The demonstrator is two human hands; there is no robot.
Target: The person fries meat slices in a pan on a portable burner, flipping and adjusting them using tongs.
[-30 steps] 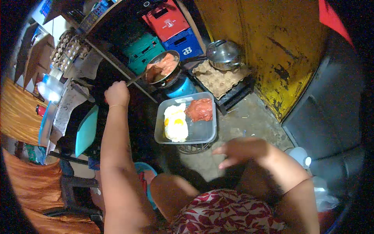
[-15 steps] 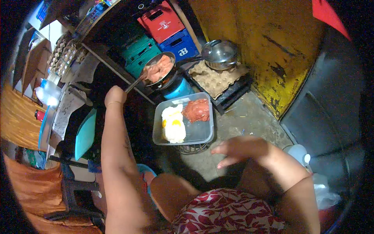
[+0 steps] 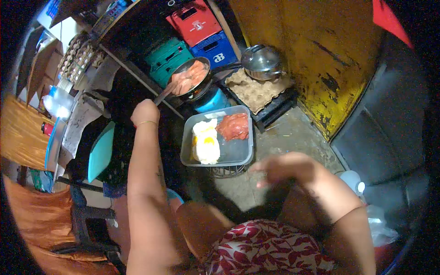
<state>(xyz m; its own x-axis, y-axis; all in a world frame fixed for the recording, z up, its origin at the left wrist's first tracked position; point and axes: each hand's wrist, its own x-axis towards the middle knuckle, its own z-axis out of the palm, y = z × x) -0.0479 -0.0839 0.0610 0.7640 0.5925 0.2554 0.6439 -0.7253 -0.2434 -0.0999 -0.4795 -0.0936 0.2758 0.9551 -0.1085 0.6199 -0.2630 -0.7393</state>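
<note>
My left hand (image 3: 145,112) is closed around the handle of a long, narrow cooking utensil (image 3: 161,96). The utensil's far end reaches into the frying pan (image 3: 209,73), among pink meat slices (image 3: 190,77); its tip cannot be made out. The pan sits over a burner above a blue cylinder (image 3: 213,101). My right hand (image 3: 275,169) hangs in the air, slightly blurred, fingers apart and holding nothing. Nearest to it is a clear plastic container (image 3: 229,160) with fried eggs (image 3: 206,143) on its left side and raw reddish meat (image 3: 234,127) on its right.
A lidded metal pot (image 3: 260,62) and an egg tray (image 3: 254,91) rest on a black stove (image 3: 277,110). Red (image 3: 195,23), blue (image 3: 213,51) and green crates (image 3: 169,59) stand behind the pan. Stacked eggs (image 3: 81,59) are at the left, a plastic jug (image 3: 350,179) at the right.
My left hand has shifted slightly right and toward the pan with the utensil, and the meat slices lie differently. My right hand stays open. The whole view has shifted a little.
</note>
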